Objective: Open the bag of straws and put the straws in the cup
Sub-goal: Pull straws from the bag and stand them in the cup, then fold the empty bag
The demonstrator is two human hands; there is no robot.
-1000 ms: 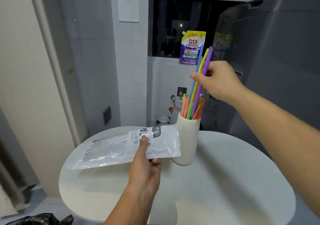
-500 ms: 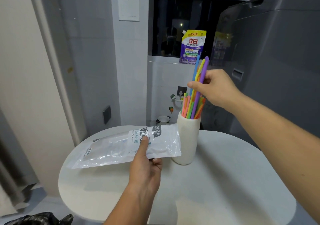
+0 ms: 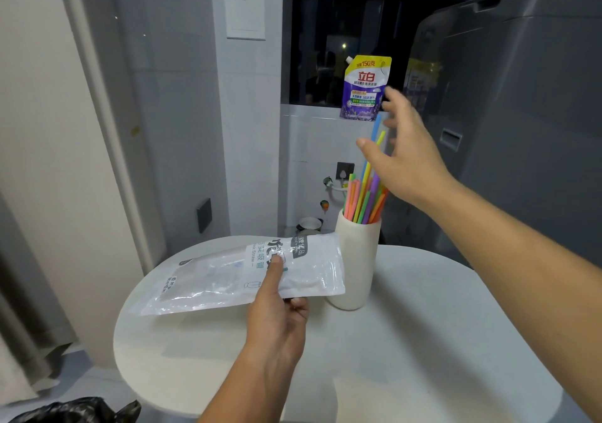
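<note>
Pinching the clear plastic straw bag (image 3: 228, 279) in your left hand (image 3: 277, 321), thumb on top and fingers curled beneath, you hold it level just above the round white table (image 3: 423, 341). Its right end lies in front of the cup (image 3: 356, 260). Your right hand (image 3: 407, 162) hovers by the tops of the coloured straws (image 3: 361, 198), its grip wide, fingers spread, holding nothing. They stand bunched and leaning in the tall cream cup on the table.

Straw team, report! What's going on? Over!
Left hand grips the bag. Right hand open by the straws. Straws stand in the cup. Nothing blocks the cup.
</note>
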